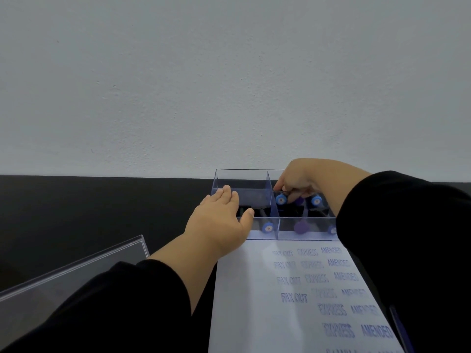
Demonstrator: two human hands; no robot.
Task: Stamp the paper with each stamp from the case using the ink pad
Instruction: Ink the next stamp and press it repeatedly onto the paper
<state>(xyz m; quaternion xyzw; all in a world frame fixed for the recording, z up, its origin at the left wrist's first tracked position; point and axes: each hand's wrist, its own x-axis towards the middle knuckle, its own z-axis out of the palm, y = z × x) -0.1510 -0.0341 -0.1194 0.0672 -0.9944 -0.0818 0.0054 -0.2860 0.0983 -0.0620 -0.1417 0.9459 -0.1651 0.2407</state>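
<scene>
Both arms in black sleeves reach forward to the clear case (270, 200). The left hand (224, 220) rests flat against its left front corner; the right hand (300, 179) dips into its right rear compartment, fingers (293, 191) curled downward.

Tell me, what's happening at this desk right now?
A person is stamping a sheet of paper, already covered in rows reading FAX OUT, EXPRESS and AMENDED. The left hand steadies the clear stamp case, while the right hand reaches into its right side, fingers curled around a stamp with a blue knob.
</scene>
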